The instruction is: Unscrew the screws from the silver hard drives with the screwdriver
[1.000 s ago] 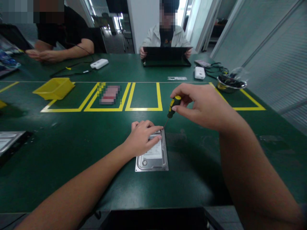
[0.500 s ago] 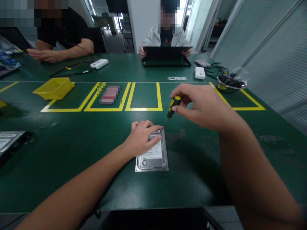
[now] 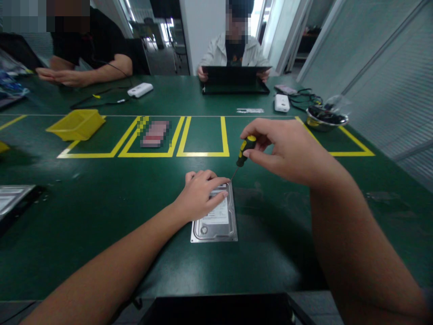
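- Head view is looking down on a green table [image 3: 101, 216], where a silver hard drive [image 3: 216, 221] is lying flat near the middle, just in front of the person.
- The left hand [image 3: 199, 194] is pressing flat on the drive's far half, fingers spread and not clenched around anything; it is hiding the drive's upper left part and most of its label.
- The right hand [image 3: 287, 151] is pinching a black-and-yellow screwdriver [image 3: 244, 151] by its handle, the grip closed on it with thumb and fingertips.
- The screwdriver is tilting, its thin shaft running down to the drive's far right corner; the tip itself is too small to make out, so the screw is not discernible.
- Both forearms are being cut off by the lower edge.
- A yellow bin [image 3: 76, 125] is sitting well apart to the far left, and a metal bowl [image 3: 326, 118] to the far right.
- Compared with half a second ago, the hands, the screwdriver and the drive are staying almost exactly where they were.
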Tool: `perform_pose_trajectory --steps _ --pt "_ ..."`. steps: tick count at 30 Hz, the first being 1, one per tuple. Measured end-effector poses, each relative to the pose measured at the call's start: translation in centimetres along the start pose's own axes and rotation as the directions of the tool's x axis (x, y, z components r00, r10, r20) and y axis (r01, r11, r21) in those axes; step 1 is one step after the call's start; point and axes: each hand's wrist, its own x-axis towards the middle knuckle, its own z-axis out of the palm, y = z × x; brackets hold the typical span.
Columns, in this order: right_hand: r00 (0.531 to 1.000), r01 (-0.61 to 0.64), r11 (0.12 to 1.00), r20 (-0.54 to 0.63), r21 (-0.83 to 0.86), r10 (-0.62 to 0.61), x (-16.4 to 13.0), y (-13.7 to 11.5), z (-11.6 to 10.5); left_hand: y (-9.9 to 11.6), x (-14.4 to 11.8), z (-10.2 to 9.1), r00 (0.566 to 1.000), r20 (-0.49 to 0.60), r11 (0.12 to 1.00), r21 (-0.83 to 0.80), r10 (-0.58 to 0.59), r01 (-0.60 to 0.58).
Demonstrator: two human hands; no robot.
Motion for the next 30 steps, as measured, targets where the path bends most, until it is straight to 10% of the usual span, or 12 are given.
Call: perform_pose_trajectory --steps 30 --pt "1.000 0.012 1.000 -0.011 0.005 -0.012 -0.08 -0.06 0.09 0.03 0.07 -0.06 1.000 0.019 1.000 0.007 -0.007 0.007"
